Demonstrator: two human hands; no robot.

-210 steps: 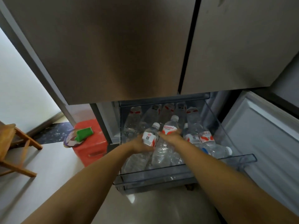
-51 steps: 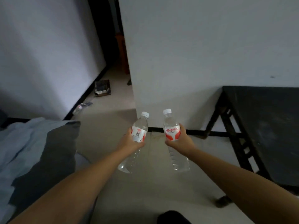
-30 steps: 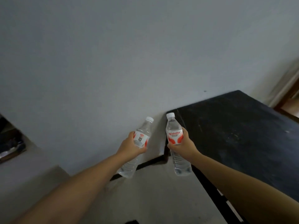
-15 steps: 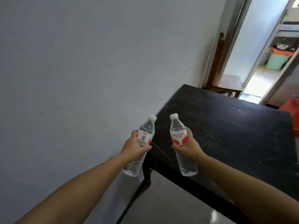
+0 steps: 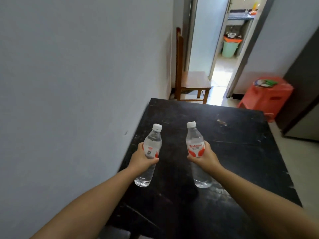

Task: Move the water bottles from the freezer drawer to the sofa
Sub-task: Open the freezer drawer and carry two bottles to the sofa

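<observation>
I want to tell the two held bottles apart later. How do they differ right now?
The left bottle leans right at the top; the right bottle stands nearly upright. The left bottle's label shows a QR code; the right bottle's shows red lettering over red shapes. Both are clear, white-capped, and gripped at the label, one by the left hand, one by the right hand.

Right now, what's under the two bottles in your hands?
Under the left bottle and right bottle is the bare black table; arms hide its near part.

Home: wooden chair (image 5: 189, 80), black table (image 5: 215, 152)
</observation>
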